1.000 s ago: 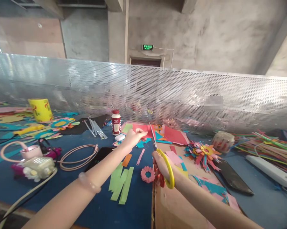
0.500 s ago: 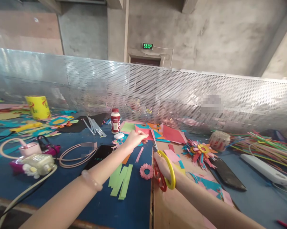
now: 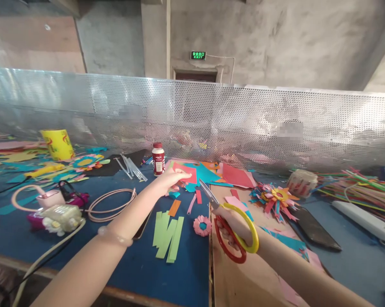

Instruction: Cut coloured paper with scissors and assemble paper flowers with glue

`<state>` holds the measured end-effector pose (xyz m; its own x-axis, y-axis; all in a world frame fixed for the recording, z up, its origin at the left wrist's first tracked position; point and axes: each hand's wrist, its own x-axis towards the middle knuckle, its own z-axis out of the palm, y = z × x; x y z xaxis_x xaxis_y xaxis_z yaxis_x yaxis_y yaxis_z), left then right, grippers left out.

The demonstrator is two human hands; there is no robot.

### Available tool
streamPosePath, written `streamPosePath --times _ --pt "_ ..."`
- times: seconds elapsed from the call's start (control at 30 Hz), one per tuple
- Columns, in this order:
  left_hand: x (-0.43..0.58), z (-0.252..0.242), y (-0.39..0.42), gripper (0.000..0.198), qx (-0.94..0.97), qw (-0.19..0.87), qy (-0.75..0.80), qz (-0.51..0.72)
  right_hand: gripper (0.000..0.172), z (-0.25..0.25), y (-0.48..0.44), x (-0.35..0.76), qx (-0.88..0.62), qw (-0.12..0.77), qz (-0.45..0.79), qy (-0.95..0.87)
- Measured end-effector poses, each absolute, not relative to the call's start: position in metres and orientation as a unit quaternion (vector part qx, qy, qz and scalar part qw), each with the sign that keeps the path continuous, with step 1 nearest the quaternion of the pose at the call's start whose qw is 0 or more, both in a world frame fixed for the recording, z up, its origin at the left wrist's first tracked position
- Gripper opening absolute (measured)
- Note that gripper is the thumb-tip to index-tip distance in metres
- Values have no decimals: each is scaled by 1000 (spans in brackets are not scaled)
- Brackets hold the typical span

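Observation:
My left hand (image 3: 170, 177) reaches out over the blue table and pinches a red sheet of paper (image 3: 188, 172) at the stack of coloured sheets. My right hand (image 3: 232, 224) grips scissors (image 3: 226, 219) with a red and a yellow handle ring. Their blades point up and left, toward the red sheet, and end a little short of it. A small pink paper flower (image 3: 202, 225) lies just left of the scissors. Green paper strips (image 3: 168, 230) lie under my left forearm.
A brown bottle with a red cap (image 3: 158, 159) stands behind the paper. A multicoloured paper flower (image 3: 273, 197), a tape roll (image 3: 301, 183), a black phone (image 3: 314, 230) and coloured sticks (image 3: 362, 190) lie right. A yellow roll (image 3: 57, 144), cables (image 3: 111, 205) and a perforated metal screen (image 3: 243, 123) lie left and behind.
My left hand has moved the red sheet down toward the paper stack. The scissors have tilted from near upright to slanting left, and their handles are lower and further right.

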<state>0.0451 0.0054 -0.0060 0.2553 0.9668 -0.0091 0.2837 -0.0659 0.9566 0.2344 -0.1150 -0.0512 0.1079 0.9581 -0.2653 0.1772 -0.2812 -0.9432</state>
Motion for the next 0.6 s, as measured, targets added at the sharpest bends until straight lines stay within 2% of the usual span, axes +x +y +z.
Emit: streamPosePath --times 0.1,0.37,0.6 --pt "33 -2 9 28 656 455 491 348 38 -44 -118 239 -630 356 559 -407" --pt "20 -19 19 16 747 411 467 233 36 -44 -111 261 -644 391 550 -360" --pt "40 -22 8 21 750 393 456 273 36 -61 -108 265 -629 442 526 -363"
